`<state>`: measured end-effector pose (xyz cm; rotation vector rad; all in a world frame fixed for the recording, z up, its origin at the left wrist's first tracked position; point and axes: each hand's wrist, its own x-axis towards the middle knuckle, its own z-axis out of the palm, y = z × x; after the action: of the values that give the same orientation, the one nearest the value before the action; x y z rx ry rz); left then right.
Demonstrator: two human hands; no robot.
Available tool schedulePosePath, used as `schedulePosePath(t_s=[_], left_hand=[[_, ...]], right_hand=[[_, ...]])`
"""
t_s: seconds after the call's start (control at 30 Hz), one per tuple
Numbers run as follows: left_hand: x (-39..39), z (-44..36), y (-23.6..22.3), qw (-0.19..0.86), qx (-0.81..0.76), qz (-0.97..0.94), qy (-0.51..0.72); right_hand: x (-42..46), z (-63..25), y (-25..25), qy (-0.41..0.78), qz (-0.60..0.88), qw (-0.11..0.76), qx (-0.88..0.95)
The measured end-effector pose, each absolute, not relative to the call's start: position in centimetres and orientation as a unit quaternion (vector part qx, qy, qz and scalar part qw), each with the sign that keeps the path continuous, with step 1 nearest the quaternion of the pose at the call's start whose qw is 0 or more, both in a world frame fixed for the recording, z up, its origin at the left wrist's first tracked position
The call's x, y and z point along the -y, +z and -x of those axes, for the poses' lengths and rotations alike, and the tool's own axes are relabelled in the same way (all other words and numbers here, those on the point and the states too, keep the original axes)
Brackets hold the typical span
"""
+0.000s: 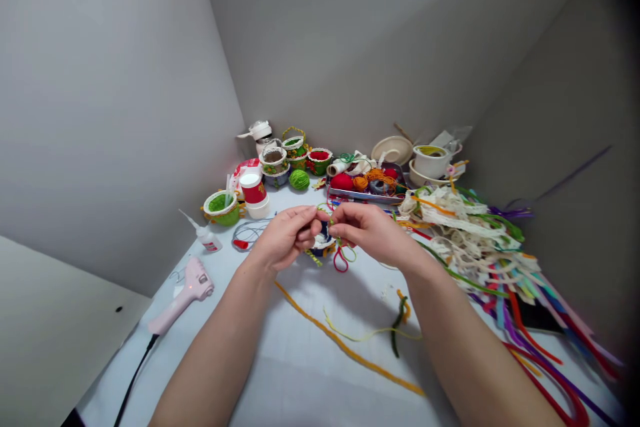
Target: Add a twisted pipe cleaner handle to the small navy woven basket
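Note:
My left hand (295, 233) and my right hand (367, 232) are raised close together over the middle of the table. Thumb and fingertips of each are pinched on a thin green strand of yarn (323, 209) stretched between them. Behind the fingers sits a small dark blue basket with a white rim (325, 243), mostly hidden by my hands. Red scissor handles (341, 260) show just below my right fingertips. A yellow pipe cleaner (350, 352) lies across the cloth under my forearms, with a loose light-green strand (367, 335) beside it.
On the left are a pink glue gun (187, 290), a glue bottle (207, 239) and a green basket (221, 209). Small finished baskets (274, 163) and a green yarn ball (299, 179) stand behind. A yarn tray (370, 195) is at the back; lace and pipe cleaners (465, 227) heap on the right.

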<state>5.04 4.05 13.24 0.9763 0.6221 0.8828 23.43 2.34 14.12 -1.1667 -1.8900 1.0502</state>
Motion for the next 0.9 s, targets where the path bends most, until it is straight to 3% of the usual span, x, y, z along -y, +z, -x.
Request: schedulePosePath(t_s=[0.23, 0.5, 0.8, 0.9], left_hand=[[-4.2, -4.5, 13.6, 0.756, -0.299, -0.436, 0.386], [-5.2, -4.0, 13.1, 0.728, -0.355, -0.393, 0.435], [-5.9, -5.1, 11.4, 0.653, -0.411, -0.425, 0.474], [-5.9, -5.5, 11.2, 0.644, -0.42, -0.432, 0.47]], right_hand=[[-2.6, -22.9, 14.4, 0.491, 0.43, 0.392, 0.648], [-4.1, -24.2, 13.3, 0.432, 0.487, 0.464, 0.601], [-5.2, -24.5, 11.7, 0.45, 0.485, 0.442, 0.605], [-5.1, -24.9, 11.8, 0.401, 0.499, 0.42, 0.644]])
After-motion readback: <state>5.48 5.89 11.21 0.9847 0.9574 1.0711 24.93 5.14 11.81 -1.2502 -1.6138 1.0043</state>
